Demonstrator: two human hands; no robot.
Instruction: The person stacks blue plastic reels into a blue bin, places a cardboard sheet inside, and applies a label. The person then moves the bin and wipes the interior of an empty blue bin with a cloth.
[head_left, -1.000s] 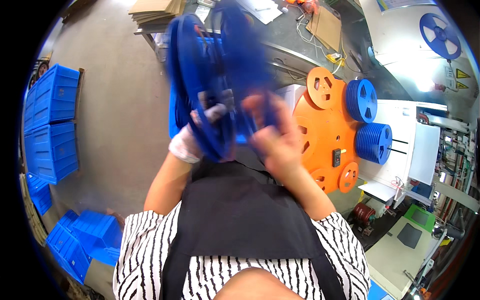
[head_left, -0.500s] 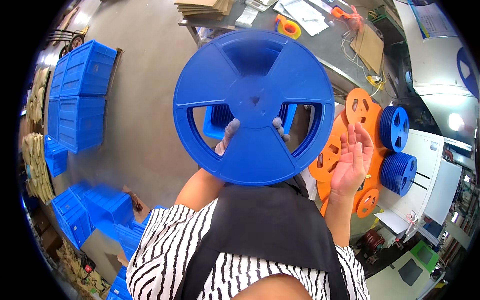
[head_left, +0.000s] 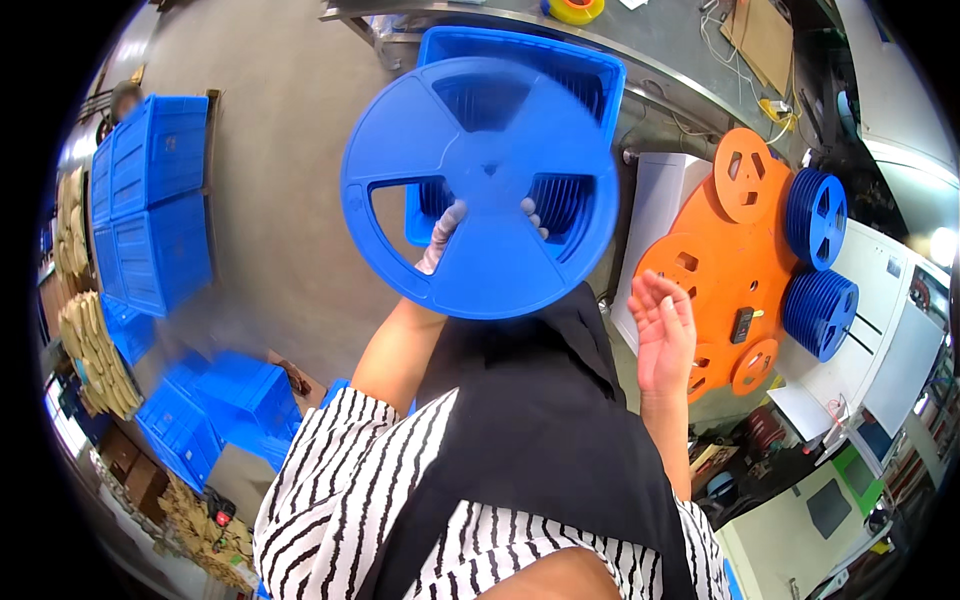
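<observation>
A large blue plastic reel, with wedge-shaped cutouts, is held up in front of me by my left hand. That hand wears a pale glove, and its thumb and fingertips come through two of the cutouts; the palm is hidden behind the reel. Whether a single reel or several are in the grip, I cannot tell. Beyond it is a blue bin with several upright reels inside, partly covered by the held reel. My right hand, bare and open, is raised by the orange disc machine and touches nothing.
To the right stands the big orange disc with smaller orange discs and two stacks of blue reels beside it. A metal worktable lies beyond the bin. Stacked blue crates stand at the left.
The reel has come lower and slightly left, and more of the bin shows behind it. My right hand has moved down and to the left, still open.
</observation>
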